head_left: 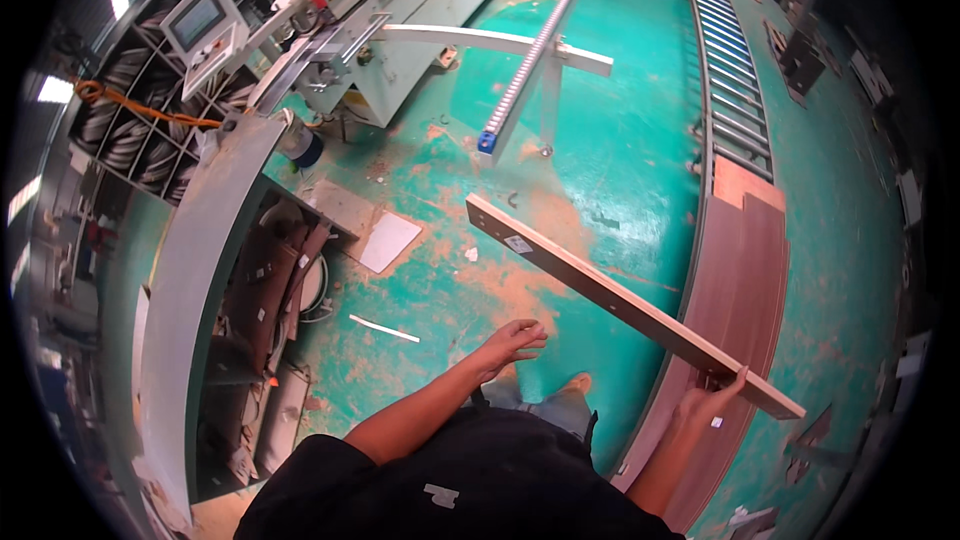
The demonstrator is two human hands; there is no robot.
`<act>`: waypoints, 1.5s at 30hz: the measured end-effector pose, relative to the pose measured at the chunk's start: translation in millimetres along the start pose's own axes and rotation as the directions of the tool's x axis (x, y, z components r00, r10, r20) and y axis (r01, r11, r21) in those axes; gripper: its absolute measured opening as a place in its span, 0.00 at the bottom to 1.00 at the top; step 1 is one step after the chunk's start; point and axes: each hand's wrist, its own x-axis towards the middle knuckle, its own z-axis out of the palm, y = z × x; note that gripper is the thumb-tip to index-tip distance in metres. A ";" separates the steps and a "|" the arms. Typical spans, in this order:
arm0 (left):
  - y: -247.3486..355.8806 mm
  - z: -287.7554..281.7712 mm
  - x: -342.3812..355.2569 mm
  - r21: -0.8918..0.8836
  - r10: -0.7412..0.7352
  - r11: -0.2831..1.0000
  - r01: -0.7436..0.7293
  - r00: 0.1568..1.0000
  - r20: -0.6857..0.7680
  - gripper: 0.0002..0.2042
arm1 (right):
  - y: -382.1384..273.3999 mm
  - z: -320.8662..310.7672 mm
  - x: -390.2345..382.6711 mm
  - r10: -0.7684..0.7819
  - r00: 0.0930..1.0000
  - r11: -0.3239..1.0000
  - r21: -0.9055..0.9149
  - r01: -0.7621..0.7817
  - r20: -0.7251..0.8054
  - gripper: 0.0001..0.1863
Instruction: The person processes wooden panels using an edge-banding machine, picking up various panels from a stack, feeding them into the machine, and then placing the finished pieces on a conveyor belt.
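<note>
A long, narrow wooden board [600, 295] slants through the air from the middle of the view down to the right. It has a dark brown face with a white label and small holes near its far end, and a pale upper edge. My right hand [708, 398] grips it close to its near right end, fingers wrapped round its edge. My left hand [512, 348] hovers in front of my body, apart from the board, its fingers extended and holding nothing.
Brown panels [730, 290] lie stacked on a roller conveyor [735, 90] at the right. A support rail [545, 40] with rollers and a blue end cap stands ahead, beside a white machine [430, 15]. At the left, a grey-topped bench [195, 270] holds offcuts below. A white strip [384, 328] lies on the floor.
</note>
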 end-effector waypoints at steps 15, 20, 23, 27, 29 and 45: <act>267.3 -134.3 59.1 -0.255 0.403 0.814 -0.522 0.823 -0.400 0.31 | 201.3 217.1 -94.6 0.712 0.664 0.700 -0.161 -0.696 0.227 0.40; 385.4 -216.9 65.0 -0.312 0.346 0.753 -0.579 0.752 -0.561 0.30 | 153.6 371.5 -144.8 0.754 0.477 0.438 -0.887 0.145 0.451 0.20; 430.6 -256.7 74.2 -0.342 0.334 0.740 -0.579 0.758 -0.560 0.32 | 157.2 505.2 -193.8 0.157 0.098 0.319 -0.144 0.937 0.983 0.22; 501.2 -288.4 83.1 -0.357 0.362 0.739 -0.572 0.783 -0.506 0.34 | 241.6 609.8 -205.2 0.370 -0.015 0.262 -0.089 0.961 0.929 0.23; 532.2 -323.2 91.4 -0.339 0.381 0.759 -0.556 0.801 -0.462 0.35 | 266.6 649.1 -210.5 0.556 0.090 0.249 -0.269 0.930 0.826 0.20; 666.2 -840.1 281.6 0.059 0.146 0.801 -0.596 0.099 -0.984 0.18 | 477.9 856.4 -330.0 0.601 0.240 0.400 -0.547 0.735 0.762 0.19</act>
